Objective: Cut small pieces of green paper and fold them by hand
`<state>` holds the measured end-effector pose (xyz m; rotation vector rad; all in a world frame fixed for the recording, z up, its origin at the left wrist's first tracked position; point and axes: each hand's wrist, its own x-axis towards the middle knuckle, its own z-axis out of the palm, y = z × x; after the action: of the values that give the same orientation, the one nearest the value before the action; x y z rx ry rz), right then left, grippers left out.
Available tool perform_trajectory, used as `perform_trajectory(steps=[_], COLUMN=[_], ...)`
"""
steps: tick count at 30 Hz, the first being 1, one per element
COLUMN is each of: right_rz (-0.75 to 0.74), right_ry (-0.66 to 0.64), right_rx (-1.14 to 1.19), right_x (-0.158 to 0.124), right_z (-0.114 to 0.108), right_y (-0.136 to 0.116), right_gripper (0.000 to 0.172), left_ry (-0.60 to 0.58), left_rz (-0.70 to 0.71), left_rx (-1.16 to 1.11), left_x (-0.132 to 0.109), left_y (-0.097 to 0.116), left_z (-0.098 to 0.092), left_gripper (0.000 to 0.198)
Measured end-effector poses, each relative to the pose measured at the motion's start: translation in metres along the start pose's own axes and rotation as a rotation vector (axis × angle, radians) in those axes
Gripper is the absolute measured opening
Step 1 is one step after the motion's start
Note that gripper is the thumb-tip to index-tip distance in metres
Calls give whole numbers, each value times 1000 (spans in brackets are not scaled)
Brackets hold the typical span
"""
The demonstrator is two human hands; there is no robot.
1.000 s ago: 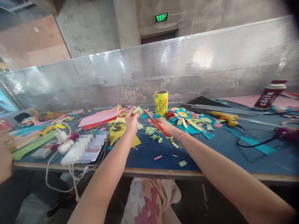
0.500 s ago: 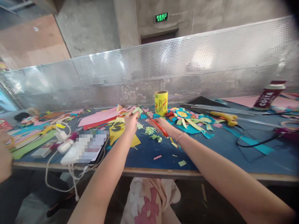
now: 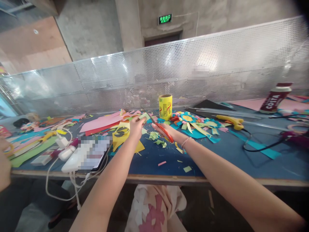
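A blue table (image 3: 149,166) is running across the view, with a metal mesh (image 3: 103,83) standing along its far side and a concrete wall (image 3: 91,29) rising behind, where an exit sign (image 3: 165,19) is glowing green. Pink sheets (image 3: 100,123) are lying left of centre, a cut yellow sheet (image 3: 118,141) is showing partly behind the left forearm, and paper flowers (image 3: 187,118) are heaping up right of the hands. A yellow roll (image 3: 165,108) is standing upright just beyond the right hand (image 3: 166,129). Farther right, a glue gun (image 3: 229,120) is lying near a blue strip (image 3: 263,145), and a bottle (image 3: 275,99) is standing near the mesh. At left, a phone (image 3: 98,156) and a white block (image 3: 70,164) are lying by the near edge, a cable (image 3: 47,187) hanging below. Another person's hand (image 3: 4,158) is blurring at the left margin.

Green scraps (image 3: 154,135) are littering the space between the hands. The left hand (image 3: 137,126) is pinching green paper (image 3: 145,116) between thumb and fingers, over the table's middle. The right hand's fingers are curling around the handles of red scissors (image 3: 164,132); whether the blades are touching the paper, I cannot tell.
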<state>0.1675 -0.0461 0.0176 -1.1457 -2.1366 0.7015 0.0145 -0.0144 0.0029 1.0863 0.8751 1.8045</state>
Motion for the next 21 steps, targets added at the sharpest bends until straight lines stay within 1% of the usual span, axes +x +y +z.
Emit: perform_trajectory(steps=[3, 7, 11, 15, 21], right_rz=[3, 61, 112, 107, 98], right_ry=[-26, -18, 34, 65, 155], right_rx=[33, 53, 34, -74, -105], right_x=[4, 9, 9, 7, 12], right_z=[3, 6, 7, 6, 8], right_y=[6, 13, 8, 3, 14], right_gripper=[54, 54, 54, 55, 54], left_ry=[2, -4, 0, 23, 60], left_rz=[-2, 5, 9, 11, 40], left_rx=[13, -13, -14, 6, -9], left_x=[-2, -2, -1, 3, 4], left_y=[2, 3, 3, 0, -1], left_z=[2, 2, 2, 1, 2], left_gripper=[16, 17, 17, 21, 22])
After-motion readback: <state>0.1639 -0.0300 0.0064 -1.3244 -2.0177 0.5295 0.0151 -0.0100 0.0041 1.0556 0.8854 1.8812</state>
